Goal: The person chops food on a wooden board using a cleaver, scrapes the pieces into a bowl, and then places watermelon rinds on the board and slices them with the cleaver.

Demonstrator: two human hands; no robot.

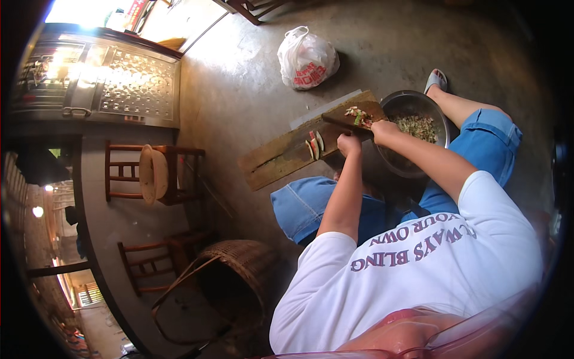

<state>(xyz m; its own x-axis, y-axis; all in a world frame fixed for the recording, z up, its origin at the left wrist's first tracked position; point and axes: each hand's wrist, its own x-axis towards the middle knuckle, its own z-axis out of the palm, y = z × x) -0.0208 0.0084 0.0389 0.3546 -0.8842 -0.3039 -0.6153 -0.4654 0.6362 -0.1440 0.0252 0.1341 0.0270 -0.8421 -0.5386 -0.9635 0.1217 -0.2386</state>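
Note:
My right hand [384, 131] grips the handle end of a dark-bladed kitchen knife [337, 121], which lies across a long wooden board [278, 162]. Just below the blade, my left hand [349, 144] is at the board's near edge with its fingers curled. Whether it holds anything is hidden. Beyond the blade sits a small heap of chopped pale, green and reddish pieces [357, 115]. Several rind slices [315, 144], which look like watermelon, lie on the board to the left. Beside my right forearm, a metal basin [444, 142] contains many chopped bits.
A tied white plastic bag [308, 60] with red writing stands on the concrete floor beyond the board. At left are a wooden chair [123, 170] with a pale basin [154, 174] on it and a second chair [143, 269]. A woven basket [244, 253] lies near my left side.

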